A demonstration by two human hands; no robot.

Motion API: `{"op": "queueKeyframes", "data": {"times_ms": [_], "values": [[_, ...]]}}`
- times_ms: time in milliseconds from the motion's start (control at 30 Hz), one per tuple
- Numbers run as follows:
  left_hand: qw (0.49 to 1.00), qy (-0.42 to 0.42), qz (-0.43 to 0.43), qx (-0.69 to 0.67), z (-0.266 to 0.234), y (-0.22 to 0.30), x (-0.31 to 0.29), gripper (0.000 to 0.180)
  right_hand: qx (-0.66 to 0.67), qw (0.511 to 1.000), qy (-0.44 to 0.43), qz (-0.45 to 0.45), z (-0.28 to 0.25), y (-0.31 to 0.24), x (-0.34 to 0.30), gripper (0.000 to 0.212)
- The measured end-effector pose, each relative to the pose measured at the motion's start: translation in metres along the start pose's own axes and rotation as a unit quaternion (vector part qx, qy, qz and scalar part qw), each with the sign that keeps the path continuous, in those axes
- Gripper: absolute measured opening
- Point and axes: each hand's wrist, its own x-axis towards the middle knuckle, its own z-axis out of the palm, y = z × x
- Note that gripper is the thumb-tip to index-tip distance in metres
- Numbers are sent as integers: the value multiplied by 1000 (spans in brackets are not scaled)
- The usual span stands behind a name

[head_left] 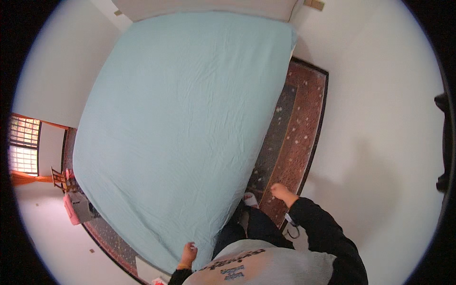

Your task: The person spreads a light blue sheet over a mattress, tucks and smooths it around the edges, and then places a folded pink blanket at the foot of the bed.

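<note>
Pale blue-green cloth, a sheet [190,118], lies over the bed [142,95] from the headboard [209,9] at its far end down to its foot, mostly smooth, with fine creases along the bed's right side and longer soft folds toward the foot. At the bed's near right corner, the person's left hand [188,254] is just above or against the sheet, fingers bent inward; whether it touches the cloth or pinches any of it, I cannot tell. Off the bed's right side, the right hand [283,193] is held over the patterned floor [299,128], apart from the sheet, its fingers curled into a loose fist; how tightly they close, or whether something small sits inside, I cannot tell. Beside the same edge of the bed stands the person, in a grey top [285,266] with black sleeves [327,232], one shoe [251,199] showing next to the bed; a dark looped cord [295,232] is near the right cuff. Beyond the bed's left side, toward its foot, are a wooden chair [58,179] and a pink item [71,209] against something grey; farther from the bed on that side, an orange curtain [28,178] borders a barred window [24,142].
</note>
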Motion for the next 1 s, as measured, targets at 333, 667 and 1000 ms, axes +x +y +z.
{"op": "queueKeyframes", "data": {"times_ms": [333,667,1000], "values": [[960,-144,169,170,12,148,231,55,456,796,320,238,-157,64,-134,16],[936,-250,165,184,79,219,304,37,380,869,229,220,-304,1,-32,15],[979,-38,176,97,-16,410,375,21,411,863,247,159,-523,-112,99,16]]}}
